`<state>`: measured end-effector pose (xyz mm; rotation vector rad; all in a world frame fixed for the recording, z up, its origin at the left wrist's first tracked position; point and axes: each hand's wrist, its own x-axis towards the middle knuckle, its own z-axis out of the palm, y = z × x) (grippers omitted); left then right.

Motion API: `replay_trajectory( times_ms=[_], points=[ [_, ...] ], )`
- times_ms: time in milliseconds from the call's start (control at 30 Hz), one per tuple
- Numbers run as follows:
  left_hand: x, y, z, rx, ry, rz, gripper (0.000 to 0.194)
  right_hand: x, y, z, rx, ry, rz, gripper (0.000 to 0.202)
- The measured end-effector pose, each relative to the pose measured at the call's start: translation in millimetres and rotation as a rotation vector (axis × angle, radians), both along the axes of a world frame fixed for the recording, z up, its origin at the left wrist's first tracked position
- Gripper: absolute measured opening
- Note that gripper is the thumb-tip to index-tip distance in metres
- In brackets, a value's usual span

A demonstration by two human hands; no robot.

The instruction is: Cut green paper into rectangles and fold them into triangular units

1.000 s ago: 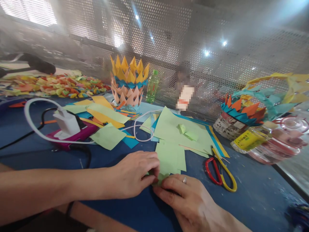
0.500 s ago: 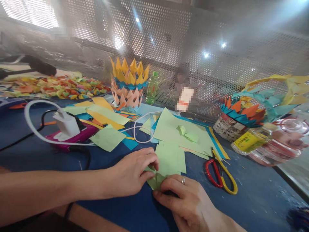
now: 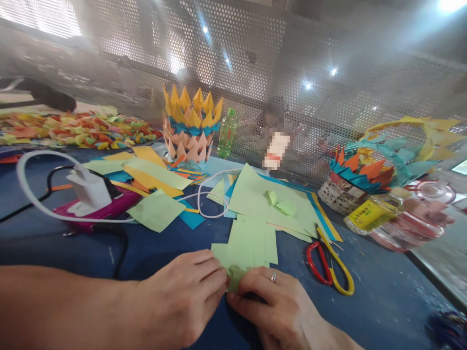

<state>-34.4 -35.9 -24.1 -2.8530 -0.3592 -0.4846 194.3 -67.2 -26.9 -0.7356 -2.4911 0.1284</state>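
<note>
My left hand (image 3: 193,290) is curled with its fingertips hidden against a small piece of light green paper (image 3: 221,251). From the other side, my right hand (image 3: 279,304), a ring on one finger, pinches the near edge of that paper between thumb and fingers. A fold or crease shows between the two hands. Just beyond lie overlapping light green sheets (image 3: 251,233), reaching back to a larger green sheet (image 3: 244,194) with two small folded green pieces (image 3: 286,207) on it. Scissors (image 3: 330,265) with one red and one yellow handle rest to the right of my right hand.
A magenta power strip (image 3: 120,201) with a white charger (image 3: 87,189) and looping cables lies left. Behind stand a folded-paper basket (image 3: 191,129) and a green bottle (image 3: 227,133). Bottles (image 3: 375,211) and another paper basket (image 3: 346,189) stand right. Colourful paper pieces (image 3: 80,129) are heaped far left.
My left hand has come down and nearer, its fingers now closed against the paper's left side. More of the paper's left edge shows. My right hand stays at the near edge.
</note>
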Motion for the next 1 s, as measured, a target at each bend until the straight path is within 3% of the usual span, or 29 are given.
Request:
replay_trajectory(
  times_ms=[100, 233, 500, 633, 733, 900, 1000],
  points=[
    [-2, -12, 7.2, 0.087, 0.009, 0.079, 0.015, 0, 0, 0.9, 0.024, 0.035, 0.015, 0.024],
    [-1, -21, 9.8, 0.150, 0.038, 0.164, 0.010, -1, 0, 3.6, 0.030, 0.051, 0.016, 0.024],
    [3, -17, 5.9, 0.191, -0.007, 0.233, 0.020, -6, -1, 11.7, 0.026, 0.032, 0.005, 0.025],
    [3, -7, 1.9, 0.203, -0.132, 0.167, 0.026, -5, -2, 12.4, 0.030, 0.033, 0.005, 0.025],
    [1, -7, 8.3, 0.156, -0.186, 0.009, 0.028, -2, -3, 9.3, 0.011, 0.027, 0.016, 0.025],
    [1, -14, 22.2, 0.013, -0.007, 0.049, 0.018, 4, -4, 8.8, -0.049, 0.052, 0.006, 0.034],
    [0, -14, 23.5, 0.017, -0.006, 0.034, 0.018, 3, -3, 7.7, -0.068, 0.145, -0.143, 0.037]
  ],
)
